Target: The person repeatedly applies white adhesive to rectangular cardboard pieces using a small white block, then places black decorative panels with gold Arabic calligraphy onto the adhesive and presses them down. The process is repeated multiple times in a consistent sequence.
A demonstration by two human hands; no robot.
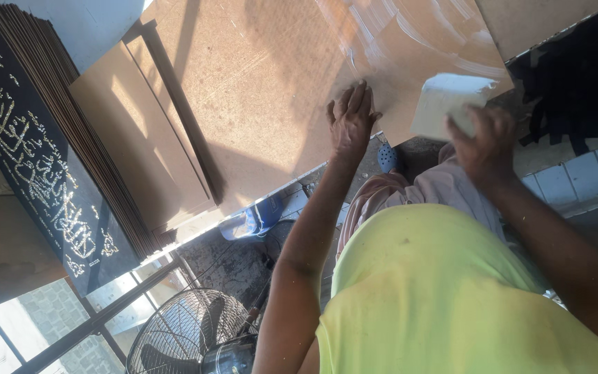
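Head view: our left hand [351, 121] presses flat, fingers released, on the brown board [278, 76] while our right hand [482, 142] grasps a white sponge block [444, 104] at its smeared edge.

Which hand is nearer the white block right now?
Right. The right hand grips the white block; the left hand lies flat on the brown board, apart from it.

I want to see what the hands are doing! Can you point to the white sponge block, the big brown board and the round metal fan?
White sponge block [444, 102], head view: middle of its pale face.
Big brown board [271, 83], head view: bare surface left of the left hand.
Round black metal fan [188, 332], head view: its wire grille.
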